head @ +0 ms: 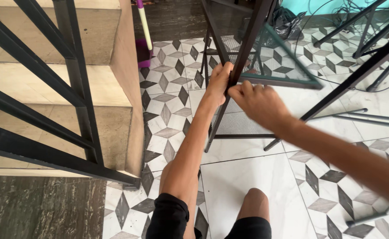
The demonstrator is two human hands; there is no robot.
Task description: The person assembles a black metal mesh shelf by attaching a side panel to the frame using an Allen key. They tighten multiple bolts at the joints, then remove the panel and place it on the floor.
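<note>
- Fingers (221,71) of left hand (219,82) wrapped around slanted black metal frame bar (247,42), gripping it from the left.
- Fingers (243,90) of right hand (258,104) curled together, knuckles up, touching same bar just below left hand; whether they close fully around it cannot be told.
- Bar part of black metal rack with perforated mesh panels (243,121), tilted over the floor straight ahead, just beyond bare knees (255,201).
- Underfoot: glossy white tiled floor with grey and black diamond pattern (168,95).
- To the left: beige stone staircase (48,88) behind black metal railing (77,79); dark marbled slab (39,208) at its foot.
- Far back: purple dustpan with pale handle (144,44) leaning by the stairs.
- Upper right: black plastic bag (287,22) and loose black cables (336,9) against teal wall (301,4).
- Right side: more black metal frames (363,71), one lying low across the tiles.
- No labels or signs legible.
</note>
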